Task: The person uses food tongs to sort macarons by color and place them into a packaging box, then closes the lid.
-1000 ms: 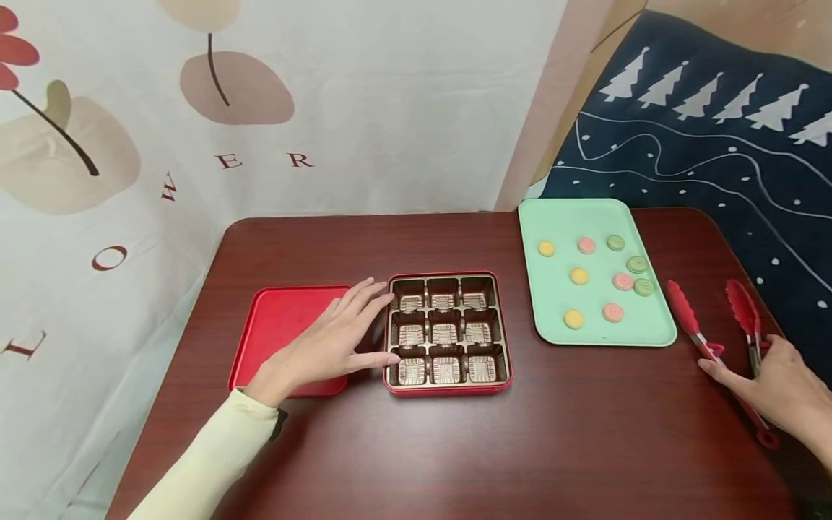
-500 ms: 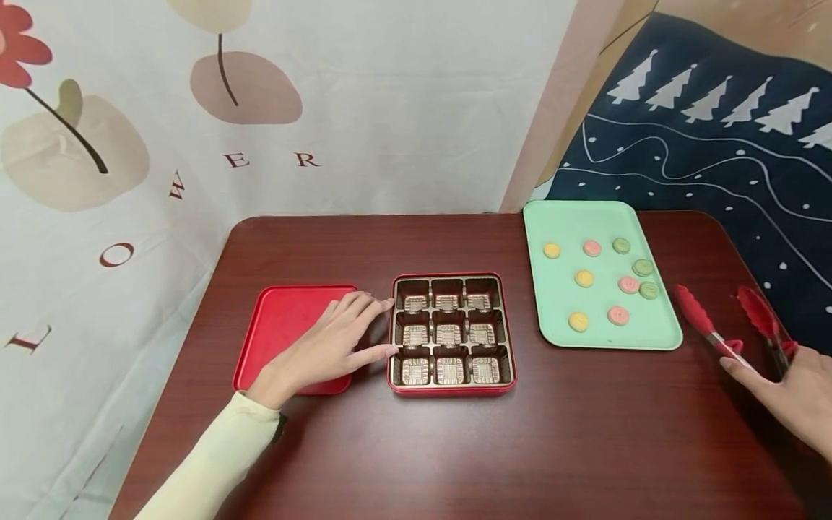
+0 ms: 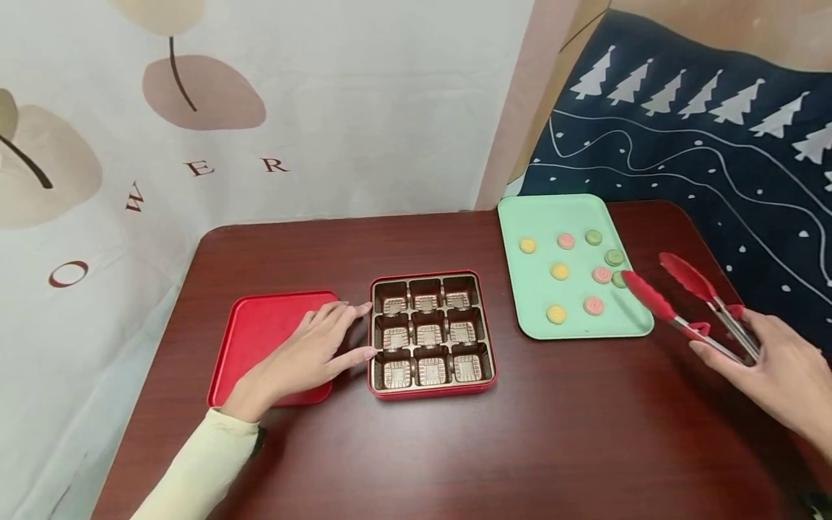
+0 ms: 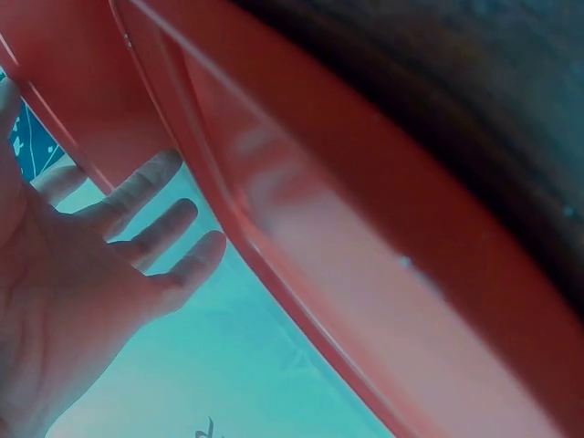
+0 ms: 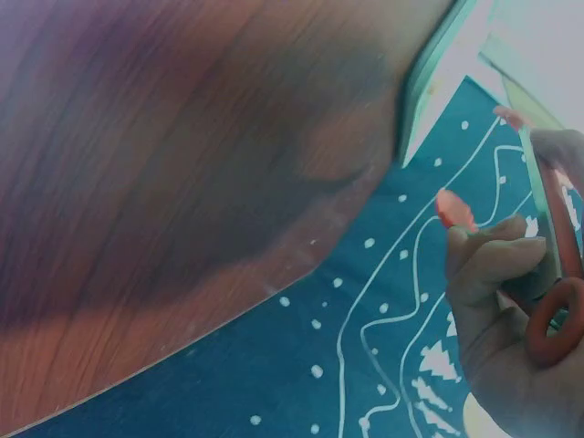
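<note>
My left hand reaches over the red lid, its thumb and fingertips at the left edge of a red tin. The tin has a brown tray insert of several square compartments, all bare. In the left wrist view that hand has its fingers fairly straight beside red metal. My right hand grips red-tipped tongs by the handles, with the arms spread apart. The tong tips are over or near the right edge of a mint-green tray. In the right wrist view, curled fingers hold the tongs.
Yellow cookies, pink cookies and green cookies, round and button-like, lie scattered on the green tray. One tong tip partly hides a green one. A pale printed cloth and a navy cloth hang behind the brown table.
My right hand has lifted the tongs and moved them left toward the green tray. The left hand keeps its place at the tin. The head view has shifted slightly.
</note>
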Motion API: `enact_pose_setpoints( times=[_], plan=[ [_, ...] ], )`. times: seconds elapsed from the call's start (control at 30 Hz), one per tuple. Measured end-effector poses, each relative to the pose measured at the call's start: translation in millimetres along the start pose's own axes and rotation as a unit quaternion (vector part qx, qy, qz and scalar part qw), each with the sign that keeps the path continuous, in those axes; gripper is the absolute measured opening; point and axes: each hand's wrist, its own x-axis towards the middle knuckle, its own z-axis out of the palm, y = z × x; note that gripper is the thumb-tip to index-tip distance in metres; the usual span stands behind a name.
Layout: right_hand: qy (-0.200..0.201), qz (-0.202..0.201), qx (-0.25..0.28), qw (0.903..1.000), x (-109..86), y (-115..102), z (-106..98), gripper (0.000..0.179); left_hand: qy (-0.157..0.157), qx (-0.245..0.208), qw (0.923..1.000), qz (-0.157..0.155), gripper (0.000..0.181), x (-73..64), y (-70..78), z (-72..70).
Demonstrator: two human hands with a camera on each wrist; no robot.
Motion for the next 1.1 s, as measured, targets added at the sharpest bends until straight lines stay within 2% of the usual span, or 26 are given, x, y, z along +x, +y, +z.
enact_pose_setpoints(
  times=[0.17, 0.3, 0.53, 0.7, 0.93, 1.1],
  plan=[
    [0.002, -0.054, -0.011, 0.9985, 3.4, -6.2, 1.0, 0.088, -0.002, 0.012, 0.9999, 0.003, 0.068, 3.4, 0.9, -1.3],
    [0.005, -0.08, -0.017, 0.9966, 2.3, -8.1, 1.1, 0.09, -0.005, 0.017, 0.9998, 0.002, 0.067, 4.0, 0.8, -1.4],
    [0.021, -0.117, 0.003, 0.9929, -0.1, -8.1, 3.0, 0.081, -0.011, 0.004, 0.9998, -0.018, 0.071, 1.6, -1.4, 0.2],
    [0.02, -0.152, 0.002, 0.9882, -3.4, -8.7, 5.8, 0.073, -0.014, -0.002, 0.9997, -0.019, 0.073, 3.4, -1.4, -0.6],
    [-0.001, -0.159, -0.002, 0.9873, -3.6, -9.4, 5.9, 0.071, -0.012, -0.004, 0.9998, -0.017, 0.071, 3.4, -0.7, -1.2],
    [-0.001, -0.17, -0.006, 0.9855, -3.4, -10.0, 5.6, 0.068, -0.01, -0.011, 0.9997, -0.02, 0.069, 2.7, -0.4, -0.4]
  ],
)
